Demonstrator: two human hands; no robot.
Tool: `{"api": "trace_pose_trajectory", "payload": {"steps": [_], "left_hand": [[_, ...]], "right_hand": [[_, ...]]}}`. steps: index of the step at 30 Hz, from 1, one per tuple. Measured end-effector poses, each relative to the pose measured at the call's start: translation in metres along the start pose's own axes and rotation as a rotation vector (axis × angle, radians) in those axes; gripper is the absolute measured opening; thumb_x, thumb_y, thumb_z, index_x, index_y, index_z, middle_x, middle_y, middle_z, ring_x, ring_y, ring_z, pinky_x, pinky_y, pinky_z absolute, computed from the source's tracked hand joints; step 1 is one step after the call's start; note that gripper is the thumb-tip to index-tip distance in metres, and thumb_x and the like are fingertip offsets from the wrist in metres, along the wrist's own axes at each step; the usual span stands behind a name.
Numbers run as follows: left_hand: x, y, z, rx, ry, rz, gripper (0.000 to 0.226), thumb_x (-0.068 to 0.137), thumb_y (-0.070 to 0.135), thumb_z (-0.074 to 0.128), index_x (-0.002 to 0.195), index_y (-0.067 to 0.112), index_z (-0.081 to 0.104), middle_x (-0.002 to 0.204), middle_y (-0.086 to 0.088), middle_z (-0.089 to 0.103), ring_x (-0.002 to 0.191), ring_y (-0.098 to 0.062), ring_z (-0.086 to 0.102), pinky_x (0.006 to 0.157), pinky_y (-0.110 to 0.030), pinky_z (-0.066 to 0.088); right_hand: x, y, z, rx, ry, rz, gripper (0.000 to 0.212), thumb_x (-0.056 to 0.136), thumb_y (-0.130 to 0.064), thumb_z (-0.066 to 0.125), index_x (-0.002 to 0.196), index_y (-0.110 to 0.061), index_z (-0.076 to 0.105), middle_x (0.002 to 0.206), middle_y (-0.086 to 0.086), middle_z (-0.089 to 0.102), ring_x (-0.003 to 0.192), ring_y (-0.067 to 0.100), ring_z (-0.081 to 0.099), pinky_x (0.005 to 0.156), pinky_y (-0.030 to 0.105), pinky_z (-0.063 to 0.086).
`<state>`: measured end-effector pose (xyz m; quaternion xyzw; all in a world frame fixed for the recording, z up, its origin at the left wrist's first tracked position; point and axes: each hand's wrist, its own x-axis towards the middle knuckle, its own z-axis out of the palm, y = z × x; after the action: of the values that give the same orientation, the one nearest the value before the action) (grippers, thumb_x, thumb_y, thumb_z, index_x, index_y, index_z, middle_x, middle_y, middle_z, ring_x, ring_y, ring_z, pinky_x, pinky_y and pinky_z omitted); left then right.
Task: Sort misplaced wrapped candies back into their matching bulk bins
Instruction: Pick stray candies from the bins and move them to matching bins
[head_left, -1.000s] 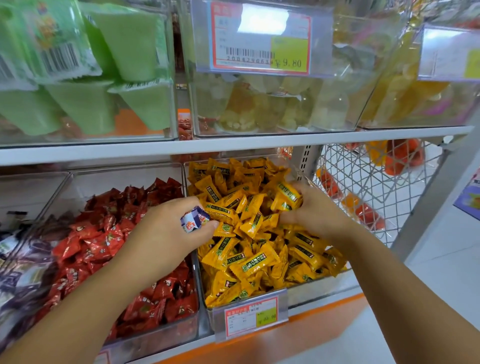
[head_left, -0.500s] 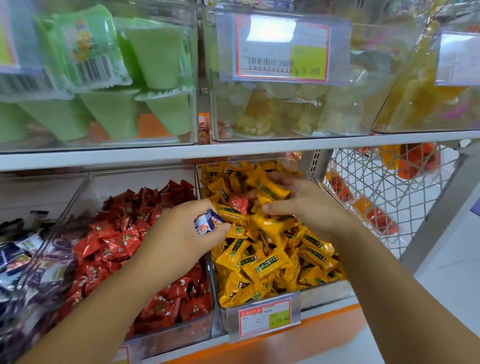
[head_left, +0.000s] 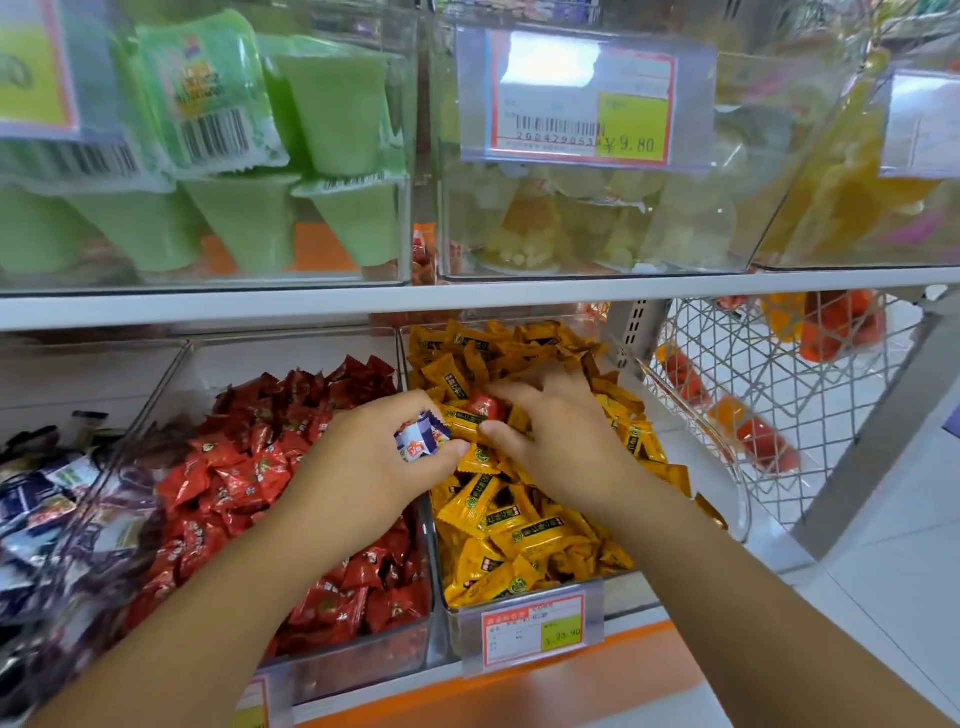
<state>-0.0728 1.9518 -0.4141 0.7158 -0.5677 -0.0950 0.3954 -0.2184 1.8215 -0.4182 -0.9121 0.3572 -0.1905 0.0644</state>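
A: So, how much room do the hands have?

B: Little overhead. The shelf (head_left: 467, 299) edge runs just above the lower bins, so the way in is low. The left hand (head_left: 374, 467) hovers over the wall between the red bin (head_left: 363, 657) and the yellow bin (head_left: 621, 590). The right hand (head_left: 563, 441) is inside the yellow bin, over the back half of the pile. The thumbs nearly meet. A wire basket (head_left: 779, 395) stands just beside the yellow bin on the right, with open floor (head_left: 904, 561) past it.

A: And what are they holding?

B: The left hand is curled round a blue candy (head_left: 418, 441), its crumpled blue-and-white wrapper with a small red patch poking out between thumb and fingers. The right hand pinches a red candy (head_left: 485, 407) between thumb and forefinger, its other fingers spread over the yellow candies (head_left: 519, 519). That candy is glossy red and lies on top of the yellow heap, near the bin's left wall.

A: What about the rest of the shelving?

B: The bins are clear plastic on white shelves. The red bin is heaped with red candies (head_left: 249, 467) in a similar wrapper. The left bin (head_left: 171, 374) holds dark blue and white ones, too blurred to read. A price tag (head_left: 532, 631) is clipped to the yellow bin's front, with an orange strip (head_left: 545, 686) beneath. Above sit green cups (head_left: 332, 104) and a pale bin behind a tag (head_left: 582, 104) marked ¥9.80.
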Motion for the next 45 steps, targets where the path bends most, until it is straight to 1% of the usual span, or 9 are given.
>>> {"api": "trace_pose_trajectory", "payload": {"steps": [6, 11, 14, 17, 22, 28, 32, 35, 45], "left_hand": [[-0.007, 0.003, -0.011, -0.052, 0.062, -0.011, 0.022, 0.081, 0.039, 0.070, 0.072, 0.023, 0.057, 0.070, 0.003, 0.058, 0.055, -0.005, 0.046, 0.051, -0.018, 0.034], [-0.022, -0.004, -0.033, -0.025, 0.084, -0.019, 0.023, 0.081, 0.038, 0.070, 0.070, 0.023, 0.056, 0.066, 0.004, 0.057, 0.053, -0.005, 0.046, 0.051, -0.015, 0.035], [-0.032, -0.010, -0.045, -0.014, 0.069, -0.027, 0.023, 0.081, 0.036, 0.071, 0.069, 0.024, 0.055, 0.063, 0.005, 0.055, 0.052, -0.005, 0.045, 0.052, -0.014, 0.036], [-0.037, -0.015, -0.051, -0.013, 0.075, -0.046, 0.025, 0.081, 0.035, 0.071, 0.069, 0.021, 0.056, 0.060, 0.006, 0.054, 0.050, -0.005, 0.043, 0.050, -0.014, 0.034], [-0.037, -0.014, -0.051, -0.024, 0.049, -0.047, 0.024, 0.082, 0.036, 0.071, 0.069, 0.022, 0.056, 0.059, 0.009, 0.054, 0.048, -0.004, 0.043, 0.049, -0.012, 0.034], [-0.026, -0.011, -0.037, -0.008, 0.018, 0.010, 0.024, 0.080, 0.041, 0.071, 0.069, 0.025, 0.056, 0.066, 0.007, 0.057, 0.052, -0.005, 0.045, 0.051, -0.015, 0.036], [-0.019, -0.006, -0.026, -0.007, 0.015, 0.051, 0.022, 0.080, 0.043, 0.069, 0.070, 0.028, 0.056, 0.076, 0.012, 0.058, 0.061, -0.005, 0.050, 0.055, -0.015, 0.037], [-0.013, -0.002, -0.017, -0.014, 0.051, 0.078, 0.022, 0.080, 0.041, 0.069, 0.069, 0.028, 0.054, 0.075, 0.008, 0.056, 0.065, -0.007, 0.050, 0.057, -0.018, 0.036], [-0.011, 0.001, -0.011, -0.006, 0.011, 0.011, 0.021, 0.079, 0.047, 0.064, 0.078, 0.026, 0.062, 0.082, 0.005, 0.064, 0.075, -0.011, 0.060, 0.070, -0.039, 0.050]], "right_hand": [[0.014, -0.007, -0.008, 0.154, 0.144, -0.003, 0.036, 0.083, -0.051, 0.063, 0.114, -0.032, 0.069, 0.118, -0.002, 0.064, 0.116, 0.023, 0.052, 0.097, 0.040, 0.043], [0.014, -0.040, -0.011, 0.454, 0.218, -0.056, 0.028, 0.091, -0.026, 0.063, 0.119, -0.023, 0.067, 0.093, -0.011, 0.067, 0.077, -0.006, 0.055, 0.069, 0.007, 0.037], [0.016, -0.056, 0.001, 0.631, 0.148, -0.073, 0.029, 0.090, -0.019, 0.064, 0.119, -0.021, 0.066, 0.091, -0.018, 0.063, 0.072, -0.016, 0.049, 0.067, 0.001, 0.033], [0.018, -0.063, 0.003, 0.685, 0.018, -0.080, 0.040, 0.091, -0.016, 0.064, 0.128, -0.029, 0.058, 0.098, -0.017, 0.066, 0.078, -0.007, 0.054, 0.066, 0.002, 0.037], [0.016, -0.041, -0.022, 0.715, 0.036, 0.060, 0.032, 0.095, -0.019, 0.058, 0.121, -0.038, 0.060, 0.104, -0.011, 0.069, 0.081, 0.027, 0.063, 0.056, 0.025, 0.046], [-0.009, 0.007, -0.064, 0.223, -0.466, 0.098, 0.054, 0.080, -0.047, 0.071, 0.129, -0.051, 0.049, 0.150, -0.011, 0.032, 0.135, 0.012, 0.035, 0.100, 0.023, 0.030], [-0.030, 0.006, -0.042, 0.032, -0.695, 0.070, 0.102, 0.064, -0.063, 0.076, 0.138, -0.066, 0.005, 0.156, -0.020, -0.010, 0.148, 0.022, -0.005, 0.116, 0.049, 0.021], [-0.030, 0.008, -0.011, 0.001, -0.569, 0.010, 0.109, 0.059, -0.066, 0.077, 0.136, -0.067, -0.001, 0.156, -0.017, -0.008, 0.145, 0.029, -0.009, 0.112, 0.059, 0.025], [0.002, 0.037, 0.008, 0.348, -0.043, 0.070, 0.046, 0.071, -0.046, 0.078, 0.112, -0.045, 0.059, 0.123, -0.002, 0.054, 0.116, 0.022, 0.048, 0.096, 0.033, 0.043]]}}
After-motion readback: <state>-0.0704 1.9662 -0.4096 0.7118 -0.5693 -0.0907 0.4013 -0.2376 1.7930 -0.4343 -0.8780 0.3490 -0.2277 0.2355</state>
